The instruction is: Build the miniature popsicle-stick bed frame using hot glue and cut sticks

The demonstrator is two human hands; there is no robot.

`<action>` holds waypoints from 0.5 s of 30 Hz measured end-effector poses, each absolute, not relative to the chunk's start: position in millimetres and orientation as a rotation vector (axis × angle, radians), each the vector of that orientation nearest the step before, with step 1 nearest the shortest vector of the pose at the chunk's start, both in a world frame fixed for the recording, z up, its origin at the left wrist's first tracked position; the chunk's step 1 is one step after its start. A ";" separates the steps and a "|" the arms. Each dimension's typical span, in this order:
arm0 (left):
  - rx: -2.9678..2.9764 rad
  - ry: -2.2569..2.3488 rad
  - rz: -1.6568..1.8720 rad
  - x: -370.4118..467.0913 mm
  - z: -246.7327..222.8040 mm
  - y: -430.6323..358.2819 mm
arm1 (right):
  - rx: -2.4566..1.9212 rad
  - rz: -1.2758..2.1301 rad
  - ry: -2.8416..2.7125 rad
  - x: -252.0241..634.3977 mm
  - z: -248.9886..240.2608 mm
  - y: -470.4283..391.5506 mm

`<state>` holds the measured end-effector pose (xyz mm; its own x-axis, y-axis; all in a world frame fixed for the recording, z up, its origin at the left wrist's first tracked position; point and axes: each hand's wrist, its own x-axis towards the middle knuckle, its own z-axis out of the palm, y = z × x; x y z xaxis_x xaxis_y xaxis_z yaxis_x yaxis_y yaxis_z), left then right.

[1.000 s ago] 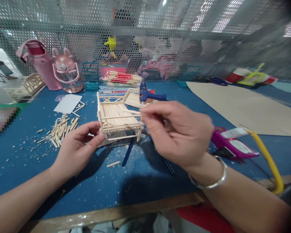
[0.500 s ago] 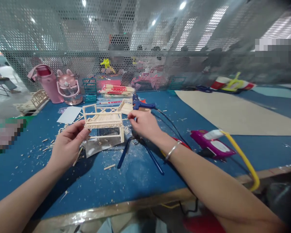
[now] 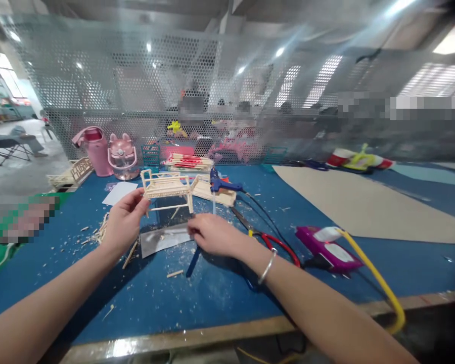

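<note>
My left hand (image 3: 125, 220) grips the left end of a small wooden stick bench (image 3: 169, 189), raised above the blue table. Below the bench's right leg is my right hand (image 3: 212, 233), its fingers closed together over the blue-handled tool (image 3: 193, 262); whether they hold anything is hidden. A grey sheet (image 3: 165, 240) with wood bits lies under the bench. Behind the bench's right end rests another stick-built piece (image 3: 214, 193), beside a blue glue gun (image 3: 227, 185).
Red-handled scissors (image 3: 278, 245) and a purple device (image 3: 328, 248) with a yellow handle lie right. Bottles (image 3: 97, 151), stick bundles (image 3: 188, 162) and a perforated screen (image 3: 136, 96) stand behind. Wood scraps (image 3: 100, 232) lie left; brown paper (image 3: 364, 202) covers the back right.
My right hand has moved down from beside the bench's right end to below its leg. The view has shifted, and the scissors and the second stick piece show more fully.
</note>
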<state>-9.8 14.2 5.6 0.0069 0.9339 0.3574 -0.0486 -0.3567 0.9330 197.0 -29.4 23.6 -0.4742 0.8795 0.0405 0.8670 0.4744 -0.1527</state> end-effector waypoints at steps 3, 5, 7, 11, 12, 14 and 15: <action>1.489 0.971 1.484 -2.5 5.1 21.4 | -1.189 0.248 -2.616 185.5 7.2 -28.9; 1.474 0.967 1.493 -0.1 1.6 24.6 | -1.086 0.278 -2.618 182.4 -1.8 -23.8; 1.433 0.972 1.496 0.1 -2.5 26.2 | -1.129 0.263 -2.612 183.9 -7.0 -14.8; 1.385 0.988 1.480 -3.0 -8.4 27.7 | -1.339 0.202 -2.630 193.9 -11.0 7.9; 1.390 0.986 1.475 -4.0 -9.5 28.0 | -1.380 0.196 -2.632 195.8 -11.6 12.1; 1.417 0.977 1.463 -5.5 -12.1 28.3 | -1.435 0.192 -2.618 197.8 -12.0 16.4; 1.436 0.973 1.454 -6.0 -13.8 28.4 | -1.446 0.190 -2.610 198.2 -11.4 16.3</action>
